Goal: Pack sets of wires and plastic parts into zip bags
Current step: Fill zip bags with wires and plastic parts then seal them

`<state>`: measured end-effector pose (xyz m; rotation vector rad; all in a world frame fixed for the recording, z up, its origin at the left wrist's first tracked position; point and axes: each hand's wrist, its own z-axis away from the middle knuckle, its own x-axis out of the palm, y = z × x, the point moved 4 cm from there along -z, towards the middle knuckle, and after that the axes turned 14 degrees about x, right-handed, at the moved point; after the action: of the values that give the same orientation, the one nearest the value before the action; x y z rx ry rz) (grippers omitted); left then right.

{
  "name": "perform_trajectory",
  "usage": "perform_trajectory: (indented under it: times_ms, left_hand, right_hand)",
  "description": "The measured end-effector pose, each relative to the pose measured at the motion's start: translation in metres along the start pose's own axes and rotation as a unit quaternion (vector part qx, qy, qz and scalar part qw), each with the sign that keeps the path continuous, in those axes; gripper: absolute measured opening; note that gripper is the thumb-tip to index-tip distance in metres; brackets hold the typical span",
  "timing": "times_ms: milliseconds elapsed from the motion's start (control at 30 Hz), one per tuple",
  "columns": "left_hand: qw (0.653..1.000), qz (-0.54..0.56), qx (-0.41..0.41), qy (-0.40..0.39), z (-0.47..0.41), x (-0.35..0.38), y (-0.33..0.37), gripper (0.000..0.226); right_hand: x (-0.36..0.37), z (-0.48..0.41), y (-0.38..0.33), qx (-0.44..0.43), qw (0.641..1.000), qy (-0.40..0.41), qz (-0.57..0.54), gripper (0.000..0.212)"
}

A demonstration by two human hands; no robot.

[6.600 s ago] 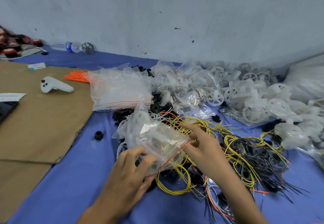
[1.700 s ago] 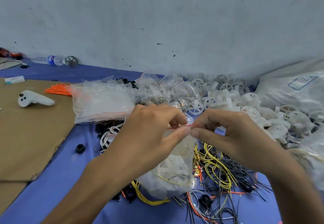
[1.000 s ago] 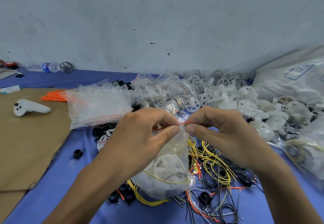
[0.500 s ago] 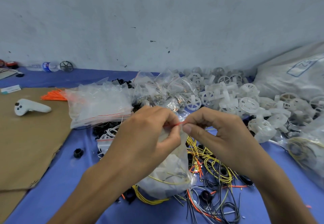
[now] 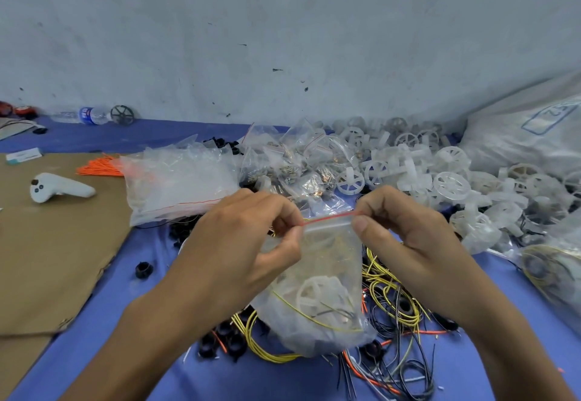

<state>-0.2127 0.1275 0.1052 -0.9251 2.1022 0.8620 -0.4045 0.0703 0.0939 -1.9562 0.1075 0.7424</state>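
Clear zip bag pinched by left hand and right hand

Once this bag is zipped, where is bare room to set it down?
Bare blue cloth lies between the cardboard edge and the wires, bar one black ring. The cardboard near the controller is bare. Crowded: under the bag; the wheels at right.

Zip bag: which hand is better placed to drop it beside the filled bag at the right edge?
Right, probably: the right hand pinches the zip bag at the end nearer the filled bag; the left hand pinches the far end.
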Motion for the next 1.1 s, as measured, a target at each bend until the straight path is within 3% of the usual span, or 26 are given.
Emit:
perform_trajectory:
  times_ms: [233, 633, 733, 967, 1100]
  left_hand:
    - [0.998, 0.003, 0.047, 0.032, -0.012, 0.002, 0.015, 0.009]
    - [0.998, -0.03, 0.054, -0.014, -0.003, 0.011, 0.003, 0.008]
    - [0.999, 0.014, 0.04, -0.002, 0.003, 0.007, -0.003, 0.007]
    - [1.0, 0.006, 0.015, 0.001, 0.021, 0.0, -0.018, 0.008]
    - [1.0, 0.028, -0.001, 0.015, 0.033, -0.005, -0.029, 0.005]
  right_hand:
    - [0.007, 0.003, -0.011, -0.023, 1.0, 0.006, 0.016, 0.007]
    - [0.004, 0.009, 0.002, 0.017, 1.0, 0.015, -0.021, 0.015]
    - [0.003, 0.011, 0.004, 0.019, 0.999, 0.012, -0.03, 0.016]
    - [0.001, 0.013, 0.013, 0.018, 0.999, 0.015, -0.04, 0.017]
    - [-0.002, 0.014, 0.022, 0.029, 0.997, 0.01, -0.072, 0.027]
